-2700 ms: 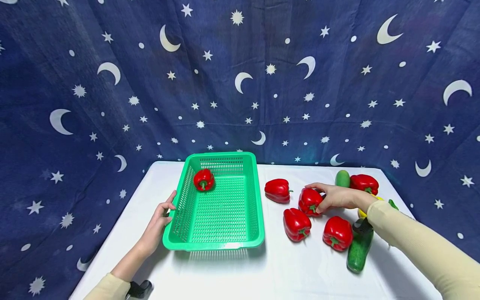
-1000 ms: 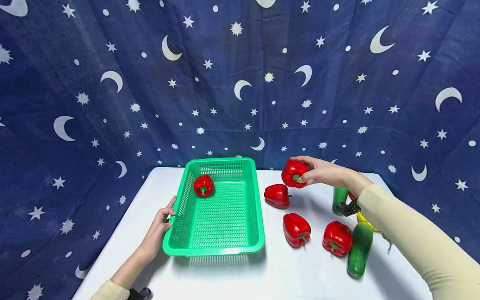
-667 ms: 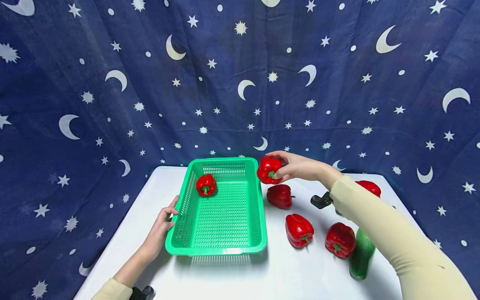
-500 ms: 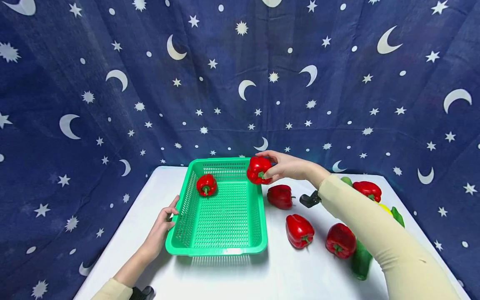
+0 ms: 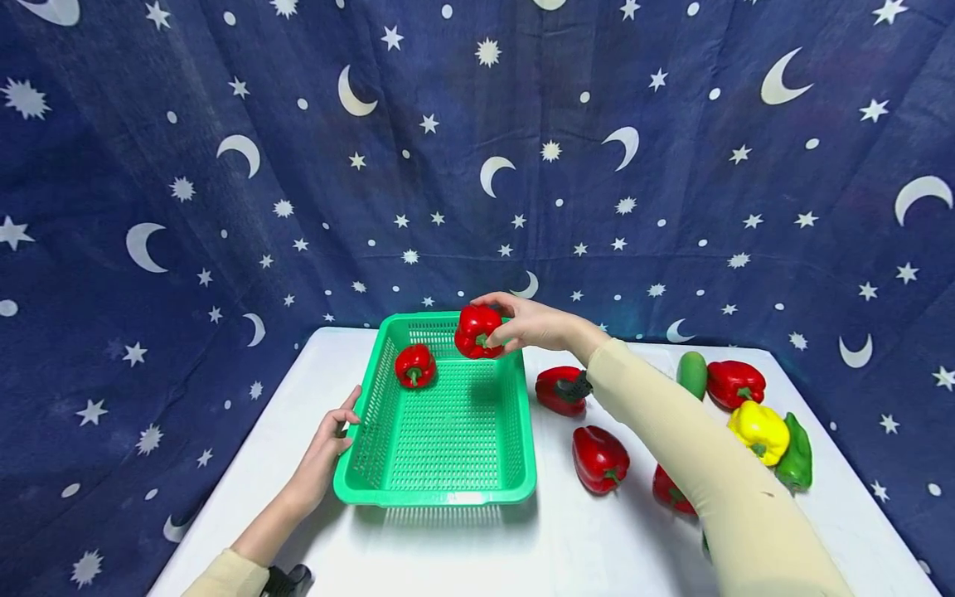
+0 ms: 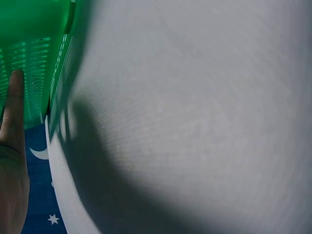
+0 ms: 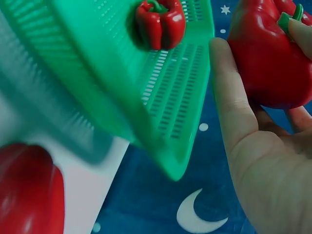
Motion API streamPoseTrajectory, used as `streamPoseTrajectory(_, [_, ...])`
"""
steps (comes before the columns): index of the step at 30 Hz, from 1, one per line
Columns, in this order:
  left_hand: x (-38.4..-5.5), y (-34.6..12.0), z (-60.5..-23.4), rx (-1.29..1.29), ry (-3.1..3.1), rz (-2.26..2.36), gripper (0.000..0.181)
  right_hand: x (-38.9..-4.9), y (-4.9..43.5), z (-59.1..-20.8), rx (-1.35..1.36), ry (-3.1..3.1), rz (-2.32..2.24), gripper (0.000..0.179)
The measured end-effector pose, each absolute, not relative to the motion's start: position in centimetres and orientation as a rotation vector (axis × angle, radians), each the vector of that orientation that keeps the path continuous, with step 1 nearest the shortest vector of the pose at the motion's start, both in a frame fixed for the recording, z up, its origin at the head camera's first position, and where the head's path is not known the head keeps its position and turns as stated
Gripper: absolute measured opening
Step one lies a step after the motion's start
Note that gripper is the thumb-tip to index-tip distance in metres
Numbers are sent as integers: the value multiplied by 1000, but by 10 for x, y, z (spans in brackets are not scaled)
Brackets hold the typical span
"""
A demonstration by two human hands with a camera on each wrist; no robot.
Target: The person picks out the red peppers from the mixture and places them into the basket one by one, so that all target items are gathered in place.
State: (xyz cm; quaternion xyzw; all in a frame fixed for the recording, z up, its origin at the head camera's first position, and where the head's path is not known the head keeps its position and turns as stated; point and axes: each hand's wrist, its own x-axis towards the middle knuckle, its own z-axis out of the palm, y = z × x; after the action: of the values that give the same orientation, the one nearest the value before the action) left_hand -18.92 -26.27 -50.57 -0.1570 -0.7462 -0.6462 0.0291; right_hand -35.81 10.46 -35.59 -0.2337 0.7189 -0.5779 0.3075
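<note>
A red bell pepper (image 5: 478,332) hangs over the right back part of the green basket (image 5: 436,498). My right hand (image 5: 533,323) grips it, fingers at its back and thumb near the green stem. In the right wrist view the held bell pepper (image 7: 273,58) is apart from the basket. Inside the basket, near its left back corner, another red bell pepper (image 5: 414,366) lies. My left hand (image 5: 321,456) touches the basket's left side, and in the left wrist view a straight finger (image 6: 15,97) rests against its slotted wall.
Right of the basket lie red bell peppers (image 5: 600,459), one partly behind the right wrist's black strap. Farther right are a green cucumber-like vegetable (image 5: 691,374), a red pepper (image 5: 734,383), a yellow pepper (image 5: 759,431) and a green pepper (image 5: 794,454). The right sleeve hides others.
My right hand has lifted a red bell pepper off the table and carried it left, past the basket's right rim to above its inside. The left hand has stayed at the basket's left side.
</note>
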Motion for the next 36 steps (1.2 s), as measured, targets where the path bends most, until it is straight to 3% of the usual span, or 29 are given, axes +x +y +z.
streamPoseTrajectory(24, [-189, -261, -505, -468, -2307, -2001, 27, -383, 30, -381, -523, 1795, -1681, 68])
streamPoseTrajectory(36, [-188, -262, -505, -459, -2328, -1983, 27, -385, 24, -407, -397, 1771, -1694, 79])
